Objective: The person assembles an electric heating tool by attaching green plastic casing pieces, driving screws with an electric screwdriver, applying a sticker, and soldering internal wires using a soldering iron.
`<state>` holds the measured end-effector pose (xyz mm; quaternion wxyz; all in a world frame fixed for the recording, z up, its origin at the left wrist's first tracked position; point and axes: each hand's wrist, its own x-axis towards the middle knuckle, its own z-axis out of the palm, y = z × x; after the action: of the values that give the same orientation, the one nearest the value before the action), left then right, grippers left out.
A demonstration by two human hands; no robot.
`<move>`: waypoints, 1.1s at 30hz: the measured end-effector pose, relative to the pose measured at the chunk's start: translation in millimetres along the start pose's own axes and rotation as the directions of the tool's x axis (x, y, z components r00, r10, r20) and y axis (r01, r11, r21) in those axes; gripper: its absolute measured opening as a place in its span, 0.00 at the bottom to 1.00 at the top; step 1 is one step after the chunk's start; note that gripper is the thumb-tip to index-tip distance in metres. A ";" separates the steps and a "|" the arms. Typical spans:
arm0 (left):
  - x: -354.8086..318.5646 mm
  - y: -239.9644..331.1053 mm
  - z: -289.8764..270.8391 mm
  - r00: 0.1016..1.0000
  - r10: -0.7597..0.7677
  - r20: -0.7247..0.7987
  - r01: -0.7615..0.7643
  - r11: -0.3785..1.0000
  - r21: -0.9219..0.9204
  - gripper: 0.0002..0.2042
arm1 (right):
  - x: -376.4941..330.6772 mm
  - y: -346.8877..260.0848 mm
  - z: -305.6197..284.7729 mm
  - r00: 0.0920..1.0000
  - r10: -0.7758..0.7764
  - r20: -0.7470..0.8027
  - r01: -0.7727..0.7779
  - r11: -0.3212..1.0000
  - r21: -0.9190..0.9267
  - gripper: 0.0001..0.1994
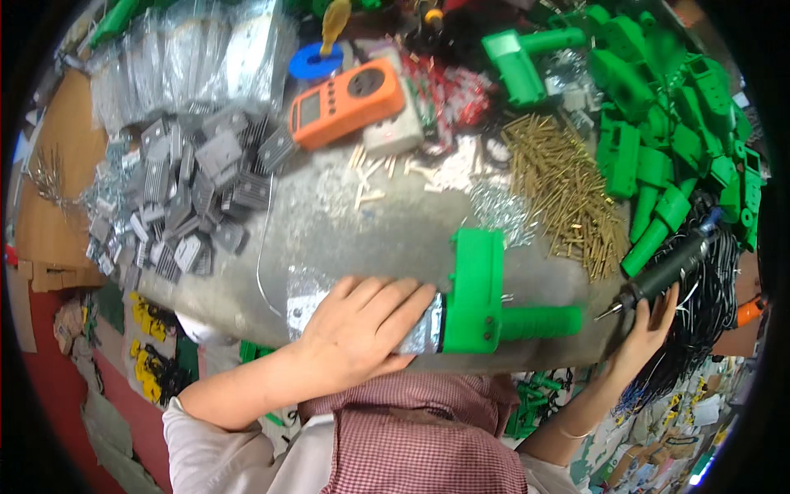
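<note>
The left hand [362, 325] lies flat and open on a green plastic part [477, 292]. The right hand [650, 321] grips a black screwdriver [671, 267].

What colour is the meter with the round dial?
The meter is orange with a dark dial, seen in the head view.

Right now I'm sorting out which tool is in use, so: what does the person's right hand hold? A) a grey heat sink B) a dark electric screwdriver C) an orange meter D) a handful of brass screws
B: the right hand grips a dark electric screwdriver, its tip pointing toward the green plastic housing, which the left hand presses down on the table.
</note>
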<state>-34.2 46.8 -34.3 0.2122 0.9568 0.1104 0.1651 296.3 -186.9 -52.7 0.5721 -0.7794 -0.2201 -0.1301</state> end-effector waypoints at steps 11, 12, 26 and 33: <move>54.6 -18.8 -87.8 0.840 -0.075 0.538 0.275 0.913 -0.303 0.25 | -40.1 -123.5 66.3 0.736 -0.316 0.599 0.320 0.942 0.103 0.03; 44.4 -24.3 -71.7 0.965 0.007 0.261 0.070 0.956 -0.283 0.25 | -42.5 -118.6 80.4 0.709 -0.320 0.628 0.389 0.921 0.030 0.04; 17.6 -11.0 -6.9 0.998 0.038 0.054 -0.030 0.991 -0.131 0.37 | 31.3 -157.7 275.6 0.551 -0.363 0.752 0.496 0.867 0.055 0.08; 14.8 -11.4 -7.0 0.998 0.034 0.046 -0.025 0.982 -0.186 0.38 | 48.2 -150.6 318.9 0.556 -0.131 0.821 0.532 0.815 -0.230 0.12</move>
<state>-24.7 63.6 -29.3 0.3003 0.9383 0.0750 0.1544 248.5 162.6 -4.5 0.1851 -0.8093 -0.5541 0.0608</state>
